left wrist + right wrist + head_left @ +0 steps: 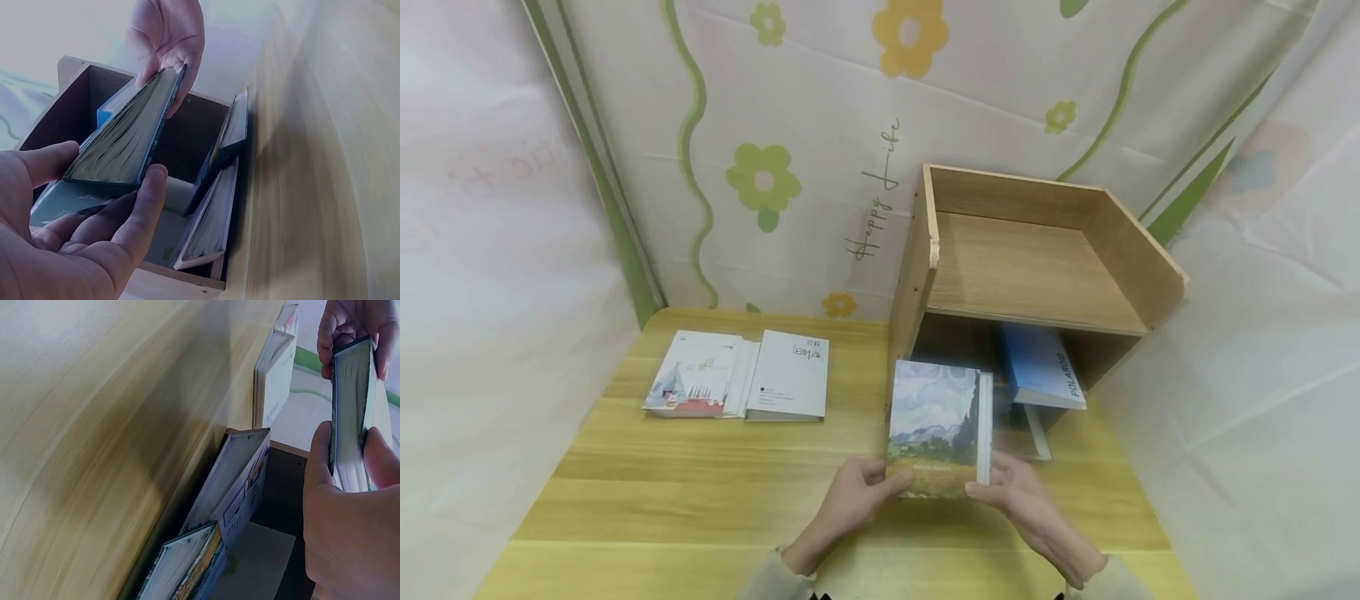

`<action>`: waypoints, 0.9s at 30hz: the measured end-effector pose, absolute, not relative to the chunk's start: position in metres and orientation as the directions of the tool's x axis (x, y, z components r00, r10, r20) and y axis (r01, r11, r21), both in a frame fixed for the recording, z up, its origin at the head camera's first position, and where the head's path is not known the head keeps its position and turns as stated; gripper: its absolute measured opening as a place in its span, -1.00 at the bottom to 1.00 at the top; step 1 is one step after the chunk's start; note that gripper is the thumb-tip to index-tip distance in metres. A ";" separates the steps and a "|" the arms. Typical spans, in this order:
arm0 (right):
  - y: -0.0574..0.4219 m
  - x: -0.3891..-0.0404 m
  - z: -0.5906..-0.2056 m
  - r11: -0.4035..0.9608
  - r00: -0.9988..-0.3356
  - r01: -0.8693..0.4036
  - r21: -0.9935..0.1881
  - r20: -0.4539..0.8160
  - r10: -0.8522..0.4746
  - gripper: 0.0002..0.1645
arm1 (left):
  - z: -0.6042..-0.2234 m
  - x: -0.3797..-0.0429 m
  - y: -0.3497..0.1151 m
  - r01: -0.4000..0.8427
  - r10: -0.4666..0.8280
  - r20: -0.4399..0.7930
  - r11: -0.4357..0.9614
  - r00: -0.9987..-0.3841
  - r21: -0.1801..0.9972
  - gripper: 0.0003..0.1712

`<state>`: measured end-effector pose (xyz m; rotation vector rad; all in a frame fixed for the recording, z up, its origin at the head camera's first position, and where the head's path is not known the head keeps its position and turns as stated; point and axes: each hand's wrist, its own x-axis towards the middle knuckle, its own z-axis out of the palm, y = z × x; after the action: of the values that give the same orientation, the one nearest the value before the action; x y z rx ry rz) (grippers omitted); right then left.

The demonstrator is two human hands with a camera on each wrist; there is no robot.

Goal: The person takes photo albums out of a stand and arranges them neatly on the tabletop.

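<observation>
Head view: A book with a painted landscape cover (934, 429) is held up in front of a wooden shelf unit (1015, 267), its lower part between a person's two hands. The left hand (865, 496) pinches the lower left side, thumb on the front cover; the right hand (1018, 496) pinches the lower right side, thumb also in front. The cover shows clouds, blue hills, a dark tree and a golden field. In the shelf's lower compartment lies a blue book lettered POLAROID (1041, 367). On the yellowish wood-grain table (700, 492), to the left, are a white book with a tent drawing (696, 375) and a white book with dark lettering (786, 375). Behind hangs a creased white curtain (805, 250) printed with flowers, wavy stems and "Happy Life".

Left wrist view: The same book is seen edge-on, between the thumb and fingers of the left hand, which are parted only by its thickness. The right hand grips the far end. The page edges look wavy between thin, dark-edged covers.

Right wrist view: The right hand's thumb and fingers press the book from both faces; the left hand holds the far end. Lower down, a pale hardcover (240, 475) and a dark-edged hardcover with a golden-brown patch (190, 569) stand tilted beside the table surface.
</observation>
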<state>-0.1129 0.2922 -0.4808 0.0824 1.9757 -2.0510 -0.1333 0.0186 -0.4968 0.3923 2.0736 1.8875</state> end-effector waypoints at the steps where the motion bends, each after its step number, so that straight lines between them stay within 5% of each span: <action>1: 0.291 -0.113 -0.481 -0.016 -0.957 0.243 -0.970 -0.237 -0.167 -0.21 | -0.497 -0.133 0.017 0.006 0.401 -0.036 0.103 -0.915 0.995 -0.36; 27: 0.239 -0.110 -0.498 -0.099 -0.974 0.201 -0.975 -0.188 -0.124 -0.22 | -0.501 -0.130 -0.031 -0.055 0.359 -0.113 0.167 -0.926 0.984 -0.44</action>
<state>-0.1098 0.2388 -0.4984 0.0860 1.9465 -2.1776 -0.1298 -0.0307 -0.5012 0.2902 2.1293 1.8185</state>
